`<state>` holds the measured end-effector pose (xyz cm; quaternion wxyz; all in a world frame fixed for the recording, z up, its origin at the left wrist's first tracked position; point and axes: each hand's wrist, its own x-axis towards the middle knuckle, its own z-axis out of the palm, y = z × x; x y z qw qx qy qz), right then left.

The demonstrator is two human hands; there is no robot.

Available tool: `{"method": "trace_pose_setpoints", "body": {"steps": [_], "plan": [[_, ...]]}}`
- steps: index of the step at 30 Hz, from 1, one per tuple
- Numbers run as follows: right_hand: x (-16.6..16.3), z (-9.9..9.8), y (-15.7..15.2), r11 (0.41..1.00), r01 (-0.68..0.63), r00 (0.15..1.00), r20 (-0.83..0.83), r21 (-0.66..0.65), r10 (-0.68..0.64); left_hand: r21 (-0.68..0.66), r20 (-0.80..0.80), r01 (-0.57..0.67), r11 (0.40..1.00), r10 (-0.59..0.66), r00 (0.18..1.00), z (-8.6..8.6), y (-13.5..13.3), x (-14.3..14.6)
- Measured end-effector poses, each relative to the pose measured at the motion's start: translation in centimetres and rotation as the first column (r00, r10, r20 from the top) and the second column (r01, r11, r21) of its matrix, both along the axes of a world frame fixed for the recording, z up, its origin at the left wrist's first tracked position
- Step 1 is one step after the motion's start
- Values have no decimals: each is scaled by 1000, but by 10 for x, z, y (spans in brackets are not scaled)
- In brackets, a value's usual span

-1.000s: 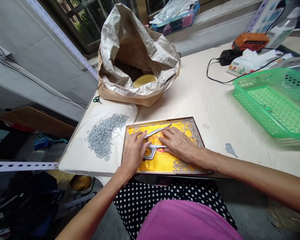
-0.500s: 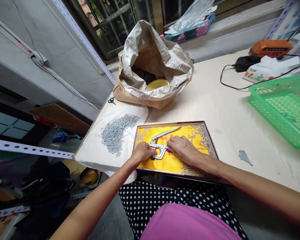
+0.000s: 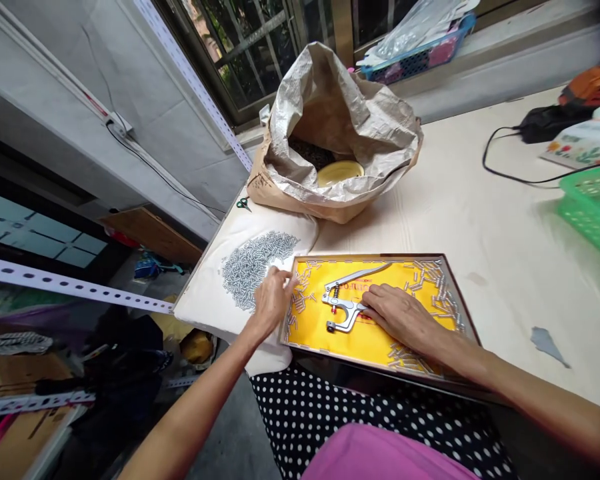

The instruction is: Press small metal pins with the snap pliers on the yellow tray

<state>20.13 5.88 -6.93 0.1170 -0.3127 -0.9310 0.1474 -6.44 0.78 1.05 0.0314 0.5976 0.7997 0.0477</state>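
Note:
A shallow tray [image 3: 457,293] with a yellow lining lies at the table's near edge, with small metal pins scattered along its sides. Silver press pliers [image 3: 347,303] lie in it. My right hand [image 3: 397,319] rests flat on the yellow lining, fingertips touching the pliers' handle. My left hand [image 3: 271,300] hovers over the tray's left rim, fingers curled toward a heap of small metal pins [image 3: 253,261] on white cloth. Whether those fingers hold a pin is hidden.
A crumpled paper sack [image 3: 337,127] with dark pieces and a yellow bowl [image 3: 340,173] stands behind the tray. A green basket [image 3: 594,207] sits at the right edge, a black cable [image 3: 510,175] behind it. Small green scissors [image 3: 243,203] lie by the sack.
My left hand let go of the pliers and moved left to the tray's rim beside the pin heap. The view has shifted left; my right hand stays on the lining.

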Motion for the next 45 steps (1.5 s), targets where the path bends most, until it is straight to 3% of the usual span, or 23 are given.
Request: {"method": "trace_pose_setpoints", "body": {"steps": [4, 8, 12, 14, 17, 20, 22, 27, 31, 37, 45], "plan": [[1, -4, -1, 1000, 4, 999, -34, 21, -3, -49, -157, -81, 996, 72, 985, -7, 13, -36], [2, -2, 1, 1000, 0, 999, -44, 18, 0, -163, -203, -30, 986, -4, 979, -23, 24, -53], [1, 0, 1, 1000, -4, 1000, -25, 29, 5, -157, -194, 52, 986, -82, 978, -26, 29, -57], [1, 1, -2, 997, -12, 1000, -9, 73, 13, -47, -107, 50, 998, -55, 993, -20, 26, -52], [1, 5, -10, 981, -42, 999, -4, 191, 44, 148, 188, -8, 989, -20, 982, -7, 8, -27], [3, 11, -16, 949, -76, 997, 2, 305, 79, 111, 516, -55, 992, -10, 856, -4, -20, 10], [4, 16, -18, 931, -85, 996, 9, 355, 88, 88, 626, -71, 994, 0, 780, -9, -37, 32], [3, 21, -20, 908, -88, 995, 1, 409, 97, 89, 687, -84, 992, 0, 727, -31, -52, 57], [3, 22, -20, 929, -91, 996, 13, 359, 92, 56, 709, -126, 990, 49, 703, -39, -50, 60], [2, 17, -17, 950, -86, 995, 66, 299, 70, -70, 746, -174, 982, 167, 644, -38, -48, 65], [-1, 13, -14, 976, -90, 993, 95, 200, 72, -250, 714, -179, 952, 306, 630, -26, -35, 70]]}}
